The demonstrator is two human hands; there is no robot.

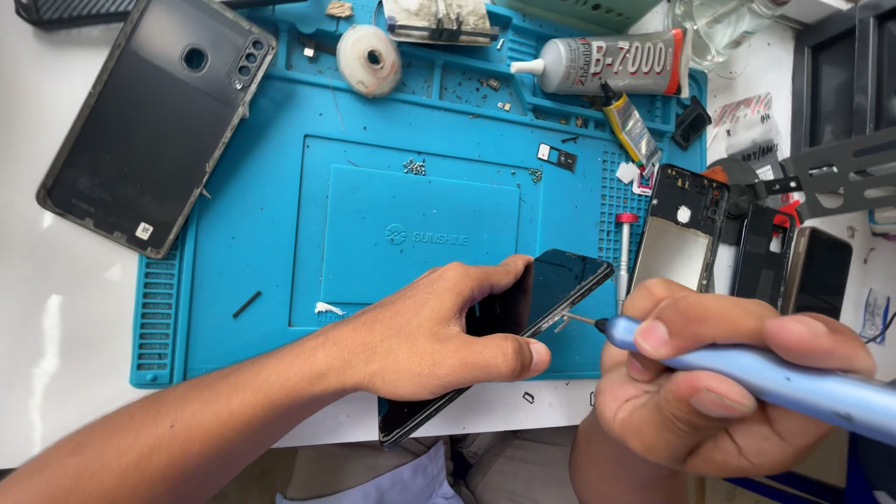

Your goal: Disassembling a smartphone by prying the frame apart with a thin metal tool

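Two hands work at the near edge of one blue repair mat [261, 233] that lies on a white worktop [65, 308]. The left hand [429, 331] is clamped on one dark phone [551, 285], thumb along its near side and fingers across its top; the phone lies slantwise, its far end on the mat and its near end hanging past the worktop edge. The right hand [691, 392] is closed around one light blue electric screwdriver [784, 378], held like a pen, its thin bit touching the phone's right edge. The two hands are close together but do not touch.

On the far left lies one black phone back cover [149, 121], inner side up, half on the mat and half on the worktop. At the far side of the mat sit one round roll of white tape [369, 58], one large grey glue tube [607, 63] and one smaller yellow-and-grey tube [630, 126] just near it. One slim screwdriver with a red cap [623, 257] lies right of the phone. Further right, one phone frame [681, 229] with an open middle lies beside two more dark phone parts [793, 266]. One small cluster of screws [413, 166] rests in the mat's centre; their number cannot be told. One short black strip [247, 304] lies on the mat's left part.
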